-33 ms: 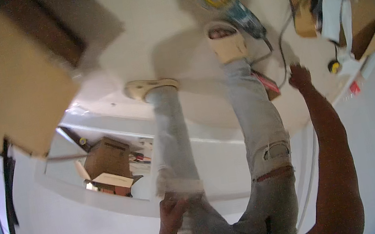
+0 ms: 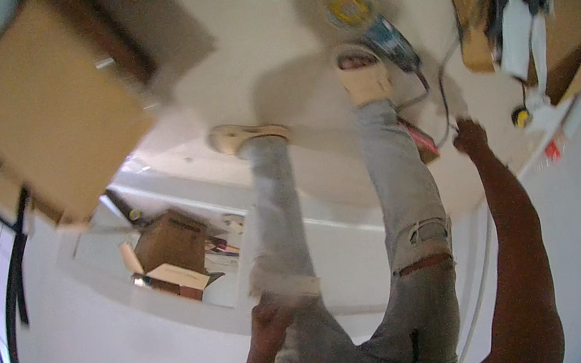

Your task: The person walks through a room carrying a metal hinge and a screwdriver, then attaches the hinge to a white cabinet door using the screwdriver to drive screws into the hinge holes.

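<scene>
My left hand [image 2: 270, 318] is beside my left knee, its fingers closed round the edge of a flat pale piece [image 2: 286, 286]; blur hides what kind of piece it is. My right hand [image 2: 471, 135] is stretched forward, low over the floor beyond my right knee, with its fingers curled in. A thin pale bit shows at its fingertips, too small to name. Left of this hand, a red-and-brown box [image 2: 418, 140] lies partly behind my right leg. An angle grinder [image 2: 392, 42] with a blue-green body and yellow disc lies on the floor touching or close to my right shoe [image 2: 364, 77].
The grinder's dark cord [image 2: 441, 93] loops across the floor towards my right hand. A large cardboard box [image 2: 56, 116] stands at the left. An open carton [image 2: 172, 249] sits lower left. Cardboard with black and white items [image 2: 513, 24] and a yellow tape measure [image 2: 520, 117] lie at the right.
The whole view has shifted slightly, so the floor things sit a little further right and lower. My left hand still grips the pale piece; my right hand stays low and curled.
</scene>
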`<state>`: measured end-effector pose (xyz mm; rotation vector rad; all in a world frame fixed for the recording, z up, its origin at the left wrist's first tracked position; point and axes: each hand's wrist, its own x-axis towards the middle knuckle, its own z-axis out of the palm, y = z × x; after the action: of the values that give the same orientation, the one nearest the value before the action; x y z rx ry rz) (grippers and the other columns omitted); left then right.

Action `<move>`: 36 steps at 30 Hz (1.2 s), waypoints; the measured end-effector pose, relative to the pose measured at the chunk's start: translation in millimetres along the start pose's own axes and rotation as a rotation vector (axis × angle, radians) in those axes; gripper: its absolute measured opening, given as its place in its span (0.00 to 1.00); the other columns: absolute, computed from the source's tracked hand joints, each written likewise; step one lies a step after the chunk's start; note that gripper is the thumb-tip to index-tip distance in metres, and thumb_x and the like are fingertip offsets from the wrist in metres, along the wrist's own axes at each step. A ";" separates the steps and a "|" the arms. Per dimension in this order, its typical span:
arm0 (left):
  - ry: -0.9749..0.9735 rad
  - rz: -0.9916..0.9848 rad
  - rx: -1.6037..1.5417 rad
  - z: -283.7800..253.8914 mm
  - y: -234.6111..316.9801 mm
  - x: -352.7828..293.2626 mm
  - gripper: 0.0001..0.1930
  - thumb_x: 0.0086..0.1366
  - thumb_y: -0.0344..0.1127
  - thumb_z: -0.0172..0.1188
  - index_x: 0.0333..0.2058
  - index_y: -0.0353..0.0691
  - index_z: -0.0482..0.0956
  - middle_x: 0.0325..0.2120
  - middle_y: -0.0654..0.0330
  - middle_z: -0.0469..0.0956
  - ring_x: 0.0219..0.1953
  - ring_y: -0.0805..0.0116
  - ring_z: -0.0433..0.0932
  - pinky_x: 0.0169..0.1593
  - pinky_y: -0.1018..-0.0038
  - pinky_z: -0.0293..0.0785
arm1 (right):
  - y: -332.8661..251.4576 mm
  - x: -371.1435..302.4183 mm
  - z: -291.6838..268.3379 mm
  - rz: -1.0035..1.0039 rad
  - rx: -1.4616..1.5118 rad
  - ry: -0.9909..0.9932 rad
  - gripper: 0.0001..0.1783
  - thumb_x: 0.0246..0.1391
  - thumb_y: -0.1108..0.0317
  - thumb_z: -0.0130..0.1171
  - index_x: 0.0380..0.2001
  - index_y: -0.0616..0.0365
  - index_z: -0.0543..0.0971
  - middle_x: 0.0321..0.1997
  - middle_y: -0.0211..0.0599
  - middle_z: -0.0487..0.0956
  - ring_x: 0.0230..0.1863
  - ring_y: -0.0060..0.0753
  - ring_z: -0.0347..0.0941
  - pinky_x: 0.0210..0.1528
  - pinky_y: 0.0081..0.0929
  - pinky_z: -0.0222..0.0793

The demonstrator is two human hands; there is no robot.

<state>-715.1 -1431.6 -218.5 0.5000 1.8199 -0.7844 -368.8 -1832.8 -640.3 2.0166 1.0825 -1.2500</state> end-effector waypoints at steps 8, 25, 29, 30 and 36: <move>-0.173 0.691 -0.071 -54.3 -15.5 -136.5 0.18 0.68 0.43 0.56 0.47 0.33 0.78 0.42 0.57 0.80 0.44 0.65 0.77 0.51 0.70 0.71 | -57.0 -161.2 -237.6 -0.344 0.452 -0.127 0.15 0.51 0.61 0.53 0.33 0.64 0.76 0.35 0.55 0.78 0.41 0.60 0.74 0.46 0.51 0.70; -0.326 1.003 -0.967 -300.9 -177.3 -185.6 0.14 0.60 0.43 0.65 0.24 0.40 0.77 0.16 0.72 0.64 0.18 0.81 0.57 0.22 0.78 0.51 | -605.6 -503.8 -561.2 -0.690 0.841 -0.762 0.17 0.59 0.65 0.61 0.47 0.64 0.77 0.25 0.32 0.77 0.12 0.18 0.63 0.18 0.20 0.62; -0.297 1.062 -1.107 -346.1 -210.2 -164.4 0.12 0.60 0.41 0.64 0.26 0.40 0.77 0.16 0.73 0.63 0.18 0.81 0.57 0.23 0.78 0.52 | -683.7 -530.0 -554.8 -0.703 0.822 -0.737 0.12 0.55 0.72 0.64 0.41 0.63 0.76 0.23 0.30 0.76 0.12 0.18 0.62 0.16 0.20 0.61; -0.287 1.066 -1.143 -356.7 -216.0 -159.7 0.12 0.61 0.41 0.64 0.26 0.40 0.76 0.16 0.73 0.63 0.18 0.81 0.57 0.23 0.78 0.52 | -699.4 -533.7 -553.7 -0.721 0.818 -0.727 0.10 0.55 0.72 0.64 0.39 0.61 0.76 0.23 0.29 0.75 0.12 0.18 0.62 0.16 0.20 0.61; -0.091 1.004 -1.400 -400.7 -228.4 -150.5 0.10 0.61 0.39 0.62 0.26 0.40 0.76 0.16 0.72 0.63 0.18 0.80 0.58 0.23 0.78 0.53 | -775.8 -537.1 -560.4 -0.780 0.731 -0.734 0.09 0.54 0.72 0.65 0.32 0.57 0.73 0.21 0.27 0.73 0.12 0.18 0.62 0.16 0.20 0.63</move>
<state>-1072.9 -1300.8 81.8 0.3115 1.3277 1.0872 -888.5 -1175.5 68.5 1.2569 1.1313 -2.8241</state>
